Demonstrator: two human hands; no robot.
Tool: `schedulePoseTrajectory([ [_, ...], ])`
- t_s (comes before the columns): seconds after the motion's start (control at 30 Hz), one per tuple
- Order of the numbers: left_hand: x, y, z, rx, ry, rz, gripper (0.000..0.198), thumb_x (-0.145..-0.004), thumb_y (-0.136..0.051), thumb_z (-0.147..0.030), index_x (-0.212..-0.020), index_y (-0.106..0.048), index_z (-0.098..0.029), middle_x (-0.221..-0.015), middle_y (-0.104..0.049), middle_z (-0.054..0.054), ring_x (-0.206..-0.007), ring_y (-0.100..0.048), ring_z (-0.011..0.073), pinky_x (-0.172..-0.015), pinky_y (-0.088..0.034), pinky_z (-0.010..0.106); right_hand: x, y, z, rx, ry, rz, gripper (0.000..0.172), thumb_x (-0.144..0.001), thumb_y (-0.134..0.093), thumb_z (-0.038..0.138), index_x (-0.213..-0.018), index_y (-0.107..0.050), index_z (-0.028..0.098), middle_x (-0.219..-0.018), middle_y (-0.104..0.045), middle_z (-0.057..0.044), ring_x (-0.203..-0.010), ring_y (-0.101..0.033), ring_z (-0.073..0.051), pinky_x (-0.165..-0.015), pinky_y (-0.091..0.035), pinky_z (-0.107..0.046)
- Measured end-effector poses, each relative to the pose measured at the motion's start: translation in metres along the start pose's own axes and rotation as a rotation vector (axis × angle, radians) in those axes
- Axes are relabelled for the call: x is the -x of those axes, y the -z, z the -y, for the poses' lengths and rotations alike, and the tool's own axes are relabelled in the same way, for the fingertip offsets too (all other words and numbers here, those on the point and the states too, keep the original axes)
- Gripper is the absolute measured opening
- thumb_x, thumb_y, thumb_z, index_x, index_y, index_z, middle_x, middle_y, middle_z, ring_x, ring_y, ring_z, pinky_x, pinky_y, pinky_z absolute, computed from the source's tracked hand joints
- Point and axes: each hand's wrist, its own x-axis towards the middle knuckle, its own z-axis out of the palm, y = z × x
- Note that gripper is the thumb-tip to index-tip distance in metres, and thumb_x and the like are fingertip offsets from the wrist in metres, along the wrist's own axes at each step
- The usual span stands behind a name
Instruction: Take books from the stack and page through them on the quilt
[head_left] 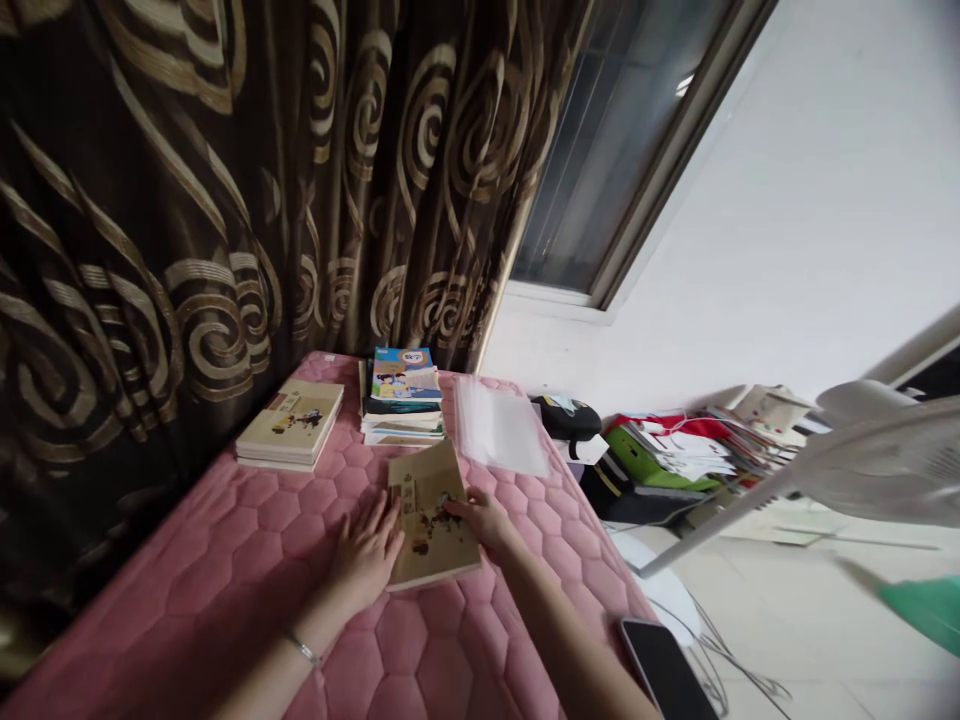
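A tan paperback book (429, 520) with a small dark drawing on its cover lies in front of me, slightly turned, on the pink quilted mattress (360, 650). My right hand (480, 515) grips its right edge, thumb on the cover and the other fingers mostly hidden. Along the left edge rests my left hand (367, 550), fingers outstretched and touching the book's side. Farther left sits a stack of similar tan books (292, 425). Behind the held book is a mixed pile topped by a blue illustrated book (406, 375).
Clear plastic sheets (501, 425) lie at the mattress's right side. A phone (664, 670) is at the near right edge. Beyond it stands a white fan (877, 460), with cables (720, 650) on the floor. Bags and papers (667, 450) are heaped by the wall; a patterned curtain (225, 200) hangs left.
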Motion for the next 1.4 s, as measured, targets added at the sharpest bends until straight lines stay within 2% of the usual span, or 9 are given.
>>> schedulePoseTrajectory([
  [0.13,0.0,-0.006,0.041,-0.018,0.114,-0.209,0.045,-0.092,-0.036,-0.028,-0.131,-0.055,-0.015,-0.14,-0.05,0.018,-0.13,-0.046,0.0335,-0.104,-0.034,0.062,0.014,0.018,0.057,0.577,0.353,-0.12,0.015,-0.074,-0.063,0.025,-0.078,-0.05,0.021,-0.069,-0.062,0.002,-0.061,-0.058,-0.014,-0.051,-0.037,-0.021],
  [0.23,-0.001,-0.01,0.067,-0.009,0.176,-0.324,0.043,-0.089,-0.039,-0.027,-0.121,-0.062,-0.011,-0.134,-0.055,0.02,-0.122,-0.053,0.0333,-0.103,-0.04,0.054,0.029,0.015,0.068,1.023,0.664,-0.218,0.01,-0.084,-0.054,0.019,-0.094,-0.055,0.02,-0.087,-0.067,-0.004,-0.069,-0.06,-0.017,-0.054,-0.037,-0.023],
  [0.37,-0.002,-0.022,0.085,0.088,0.166,-0.45,0.039,-0.086,-0.039,-0.019,-0.115,-0.064,-0.012,-0.127,-0.061,0.018,-0.121,-0.055,0.0295,-0.102,-0.045,0.047,0.043,-0.011,0.005,1.369,1.12,-0.136,0.022,-0.087,-0.046,0.01,-0.104,-0.058,0.019,-0.119,-0.062,-0.013,-0.091,-0.06,-0.022,-0.064,-0.046,-0.028],
  [0.47,-0.001,-0.028,0.089,0.188,0.14,-0.505,0.039,-0.083,-0.039,-0.013,-0.113,-0.064,-0.015,-0.123,-0.064,0.014,-0.119,-0.056,0.0266,-0.102,-0.047,0.046,0.049,-0.028,-0.056,1.368,1.365,-0.112,0.013,-0.089,-0.049,0.013,-0.092,-0.06,0.019,-0.11,-0.065,-0.014,-0.096,-0.059,-0.025,-0.073,-0.049,-0.035],
  [0.57,0.001,-0.02,0.084,0.266,0.088,-0.478,0.035,-0.085,-0.039,-0.015,-0.109,-0.065,-0.018,-0.122,-0.064,0.012,-0.116,-0.058,0.0252,-0.101,-0.048,0.047,0.054,-0.03,-0.083,1.35,1.335,-0.147,0.012,-0.088,-0.052,0.013,-0.095,-0.06,0.017,-0.115,-0.064,-0.016,-0.102,-0.059,-0.026,-0.081,-0.051,-0.039],
  [0.83,0.024,0.022,0.043,0.429,-0.254,-0.163,0.031,-0.091,-0.044,-0.026,-0.115,-0.063,-0.024,-0.134,-0.058,0.005,-0.121,-0.056,0.0189,-0.103,-0.048,0.036,0.061,-0.006,-0.074,1.183,1.283,-0.012,0.021,-0.09,-0.046,0.009,-0.105,-0.061,0.012,-0.128,-0.06,-0.014,-0.115,-0.057,-0.024,-0.091,-0.053,-0.038],
  [1.03,0.047,0.013,0.041,0.25,-0.319,-0.115,0.047,-0.083,-0.058,-0.023,-0.13,-0.054,-0.029,-0.141,-0.052,0.004,-0.128,-0.049,0.023,-0.105,-0.045,0.043,0.062,0.002,-0.077,1.014,1.265,0.001,0.023,-0.091,-0.046,0.01,-0.107,-0.061,0.014,-0.125,-0.064,-0.011,-0.116,-0.059,-0.022,-0.091,-0.055,-0.037],
  [1.23,0.048,0.007,0.043,0.201,-0.308,-0.074,0.049,-0.082,-0.059,-0.024,-0.131,-0.054,-0.031,-0.141,-0.051,0.003,-0.129,-0.048,0.0239,-0.107,-0.044,0.044,0.073,0.014,-0.075,0.839,1.042,0.137,0.026,-0.092,-0.052,0.025,-0.114,-0.062,0.016,-0.126,-0.063,-0.01,-0.122,-0.055,-0.021,-0.099,-0.05,-0.034],
  [1.4,0.049,0.013,0.039,0.219,-0.304,-0.073,0.044,-0.085,-0.055,-0.026,-0.129,-0.056,-0.028,-0.141,-0.052,0.004,-0.129,-0.049,0.0234,-0.107,-0.044,0.044,0.077,0.021,-0.074,0.741,0.91,0.151,0.026,-0.094,-0.046,0.021,-0.109,-0.067,0.019,-0.12,-0.067,-0.006,-0.112,-0.062,-0.017,-0.096,-0.051,-0.029],
])
